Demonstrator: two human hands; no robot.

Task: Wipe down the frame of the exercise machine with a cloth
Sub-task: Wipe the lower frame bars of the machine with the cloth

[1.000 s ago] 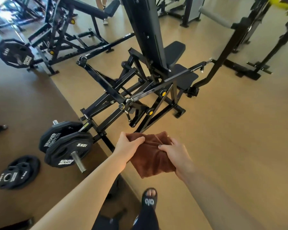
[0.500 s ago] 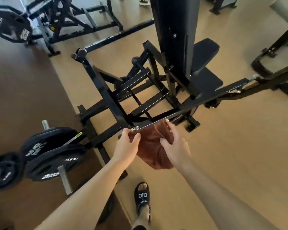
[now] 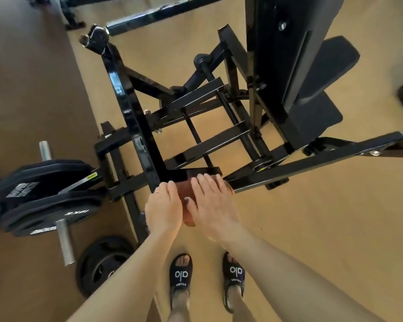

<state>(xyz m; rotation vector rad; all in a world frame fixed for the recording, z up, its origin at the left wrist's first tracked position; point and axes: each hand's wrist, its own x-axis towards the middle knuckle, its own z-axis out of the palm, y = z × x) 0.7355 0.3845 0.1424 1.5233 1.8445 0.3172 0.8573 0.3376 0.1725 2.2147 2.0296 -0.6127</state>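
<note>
Since the earlier frame both hands have come down and now lay the brown cloth (image 3: 183, 194) on the near end of the black frame (image 3: 135, 126), where two bars meet. The right hand (image 3: 211, 204) lies flat on the cloth with straight fingers spread, pressing it down. The left hand (image 3: 164, 209) rests at its left edge; whether it pinches the cloth I cannot tell. The wiping seems to be just starting. Next, I think, the cloth must slide along the bar toward the right under steady pressure.
</note>
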